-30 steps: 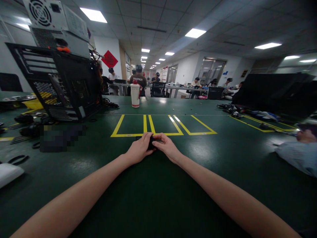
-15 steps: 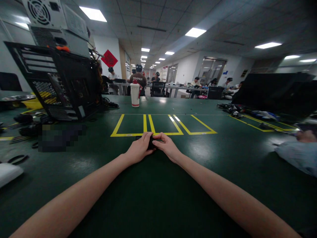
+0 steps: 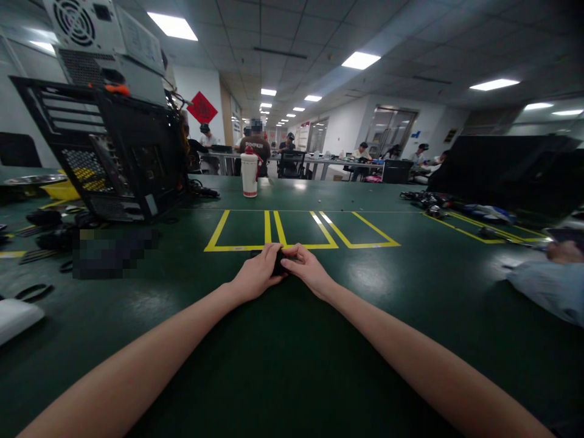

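Both my arms reach forward over a dark green table (image 3: 283,359). My left hand (image 3: 258,272) and my right hand (image 3: 308,267) meet just in front of yellow tape boxes (image 3: 301,230). Their fingers are curled round a small black object (image 3: 278,263) held between them. Most of that object is hidden by the fingers, so I cannot name it.
An open black computer case (image 3: 114,152) with a grey case on top stands at the left. Black cables and parts (image 3: 45,231) lie beside it. A white bottle (image 3: 249,173) stands behind the tape boxes. Another person's sleeve (image 3: 545,289) rests at the right. Several people sit at far tables.
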The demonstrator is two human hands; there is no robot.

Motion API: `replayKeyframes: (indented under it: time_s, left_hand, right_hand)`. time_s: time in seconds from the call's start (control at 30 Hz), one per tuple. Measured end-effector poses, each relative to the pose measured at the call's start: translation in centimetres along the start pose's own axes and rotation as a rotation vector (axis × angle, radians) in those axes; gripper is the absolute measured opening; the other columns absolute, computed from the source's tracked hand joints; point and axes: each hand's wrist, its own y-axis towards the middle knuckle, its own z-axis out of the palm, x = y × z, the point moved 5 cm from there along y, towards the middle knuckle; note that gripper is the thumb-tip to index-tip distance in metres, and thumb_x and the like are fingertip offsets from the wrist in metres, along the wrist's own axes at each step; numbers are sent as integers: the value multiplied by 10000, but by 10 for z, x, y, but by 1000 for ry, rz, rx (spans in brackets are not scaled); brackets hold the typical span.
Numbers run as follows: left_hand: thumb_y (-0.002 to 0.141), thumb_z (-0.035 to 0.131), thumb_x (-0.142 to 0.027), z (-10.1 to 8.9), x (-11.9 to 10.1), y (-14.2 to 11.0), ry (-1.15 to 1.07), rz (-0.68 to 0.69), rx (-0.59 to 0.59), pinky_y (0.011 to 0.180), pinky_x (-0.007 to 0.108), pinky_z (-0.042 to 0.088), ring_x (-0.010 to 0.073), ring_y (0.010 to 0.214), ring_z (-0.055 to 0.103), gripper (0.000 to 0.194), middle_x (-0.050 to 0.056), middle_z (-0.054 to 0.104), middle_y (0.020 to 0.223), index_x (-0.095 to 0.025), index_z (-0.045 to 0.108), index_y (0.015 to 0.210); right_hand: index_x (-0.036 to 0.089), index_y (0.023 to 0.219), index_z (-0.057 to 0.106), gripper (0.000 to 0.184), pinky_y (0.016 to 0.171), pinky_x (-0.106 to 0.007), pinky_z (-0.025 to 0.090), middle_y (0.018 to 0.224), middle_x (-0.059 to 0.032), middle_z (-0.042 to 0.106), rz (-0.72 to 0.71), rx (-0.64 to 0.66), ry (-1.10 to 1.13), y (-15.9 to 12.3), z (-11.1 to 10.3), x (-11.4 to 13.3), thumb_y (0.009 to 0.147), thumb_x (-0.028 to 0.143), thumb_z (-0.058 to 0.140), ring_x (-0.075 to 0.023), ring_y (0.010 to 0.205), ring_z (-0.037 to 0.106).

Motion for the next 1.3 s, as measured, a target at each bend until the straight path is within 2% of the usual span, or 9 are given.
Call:
replayKeyframes:
  time_s: [0.2,0.4,0.67,0.83,1.1,1.3]
  left_hand:
    - [765,501,-304,0,0,0,-5,9,-11,701,343,499,219,928,552,537,93,349,1223,-213,181,1187]
    - [762,508,-303,0,0,0,-11,14,-19,698,334,500,209,911,557,543,91,351,1223,-215,183,1189]
    - [748,521,-282,1,1,0,2,16,-25,715,355,494,229,944,543,573,92,343,1235,-216,178,1203]
    - [759,511,-312,2,2,0,-10,10,-20,721,356,489,226,950,542,564,100,331,1247,-218,179,1205]
    - [763,508,-317,1,2,0,-14,22,-25,704,340,495,213,916,555,556,96,341,1231,-219,182,1203]
    - [773,497,-321,-1,0,-1,-23,31,-22,696,339,496,206,911,557,547,91,346,1227,-222,173,1203]
  right_hand:
    - [241,963,505,295,797,-342,423,957,-15,517,47,-9,-30,-2,0,2,690,297,603,-151,884,519]
    - [236,990,504,346,806,-347,425,992,-25,511,49,-8,-10,-1,0,1,668,267,626,-158,904,530]
    - [220,898,511,320,846,-336,407,997,-5,531,20,39,61,1,1,-1,619,208,667,-145,920,531]
    - [217,827,509,208,785,-311,427,934,7,536,11,-1,12,0,2,2,665,274,627,-130,844,533]
    - [209,982,501,346,828,-351,413,1056,-46,516,76,-41,-11,1,-2,-1,671,299,622,-160,934,509]
    - [223,882,510,253,804,-314,428,948,0,537,8,2,-9,-1,3,3,664,269,629,-142,907,516]
